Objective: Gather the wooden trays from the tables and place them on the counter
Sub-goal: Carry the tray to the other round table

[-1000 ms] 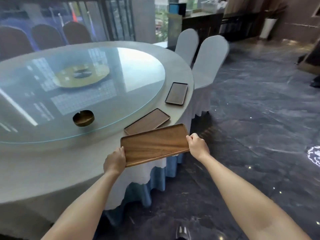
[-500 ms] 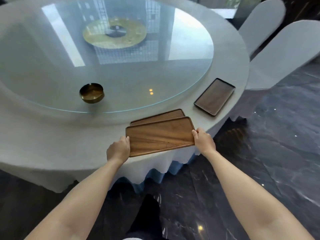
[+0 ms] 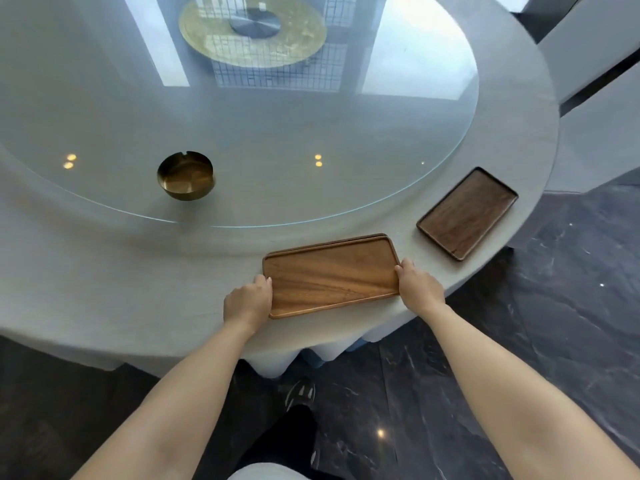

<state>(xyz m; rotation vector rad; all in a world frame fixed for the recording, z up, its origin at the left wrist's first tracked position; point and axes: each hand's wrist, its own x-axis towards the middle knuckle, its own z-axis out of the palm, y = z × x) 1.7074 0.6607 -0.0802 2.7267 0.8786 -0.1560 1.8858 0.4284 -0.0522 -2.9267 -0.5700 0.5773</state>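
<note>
A light brown wooden tray [image 3: 330, 277] lies at the near edge of the round table [image 3: 121, 289], stacked on a second tray whose far rim [image 3: 325, 241] just shows behind it. My left hand [image 3: 247, 301] grips the top tray's left end and my right hand [image 3: 420, 285] grips its right end. A darker wooden tray [image 3: 467, 213] lies by itself on the table edge further right, apart from both hands.
A glass turntable [image 3: 311, 140] covers the table's middle, with a brass ashtray [image 3: 185, 174] on it. White-covered chairs [image 3: 602, 126] stand at the far right. Dark marble floor [image 3: 536, 323] lies to the right and below, with my shoe [image 3: 300, 393] near the tablecloth.
I have stepped closer and lowered the held tray onto the tray that lay on the table, so the two are now stacked. Both hands still hold its ends.
</note>
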